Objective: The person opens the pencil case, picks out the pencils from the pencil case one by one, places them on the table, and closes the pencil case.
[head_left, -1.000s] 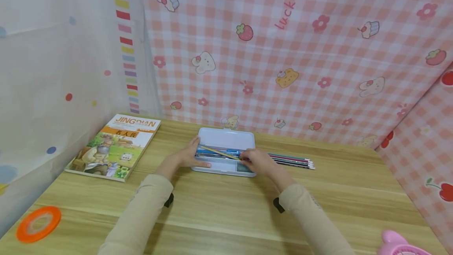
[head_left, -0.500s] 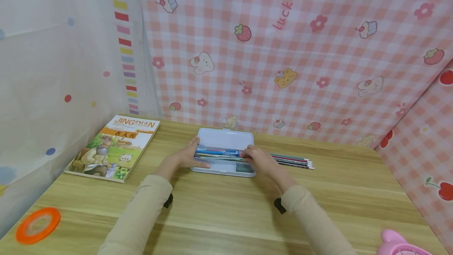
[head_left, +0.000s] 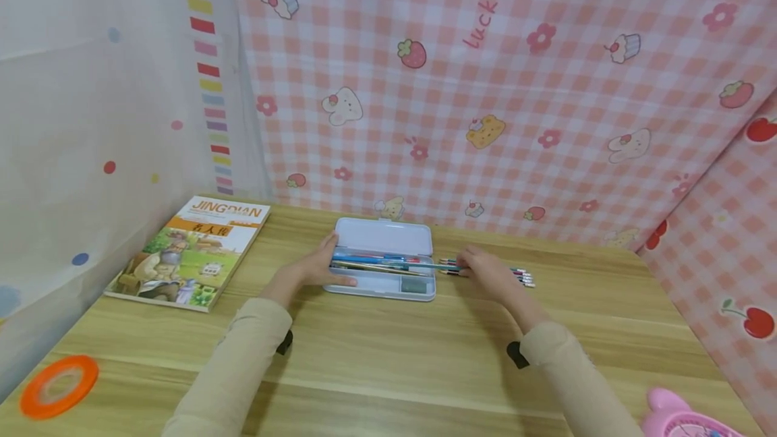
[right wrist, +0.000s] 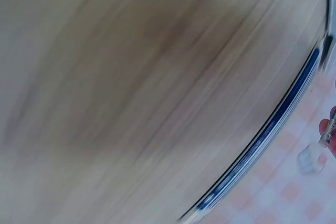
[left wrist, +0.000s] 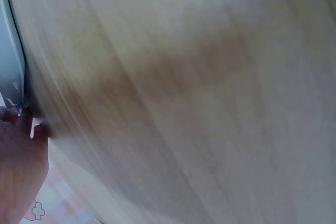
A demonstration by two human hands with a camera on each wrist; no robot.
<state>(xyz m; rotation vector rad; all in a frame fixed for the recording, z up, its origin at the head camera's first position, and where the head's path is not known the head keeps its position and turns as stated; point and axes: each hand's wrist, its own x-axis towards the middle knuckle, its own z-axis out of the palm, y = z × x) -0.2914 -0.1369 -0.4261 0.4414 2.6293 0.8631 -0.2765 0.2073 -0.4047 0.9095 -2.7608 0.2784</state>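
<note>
A white pencil case [head_left: 384,236] lies on the table with its lid raised, holding blue pens [head_left: 370,259] and several pencils. A dark grey block [head_left: 414,284] sits in its front right compartment. My left hand [head_left: 311,267] grips the case's left end, thumb along the front part; in the left wrist view its fingers [left wrist: 23,121] meet the edge. My right hand [head_left: 485,272] pinches a teal pencil [head_left: 442,266] whose far end reaches over the case's right side. The right wrist view shows its silver end [right wrist: 326,136] by the fingers. Several more pencils [head_left: 523,278] lie under and beside that hand.
A book [head_left: 194,248] lies at the back left. An orange ring [head_left: 59,387] is near the front left, and a pink object [head_left: 674,413] is cut off at the front right. Checked cloth [head_left: 485,86] hangs behind the table [head_left: 388,356].
My right hand has left the inside of the case and moved right to the loose pencils, where it now holds a teal one. My left hand stays at the case's left end.
</note>
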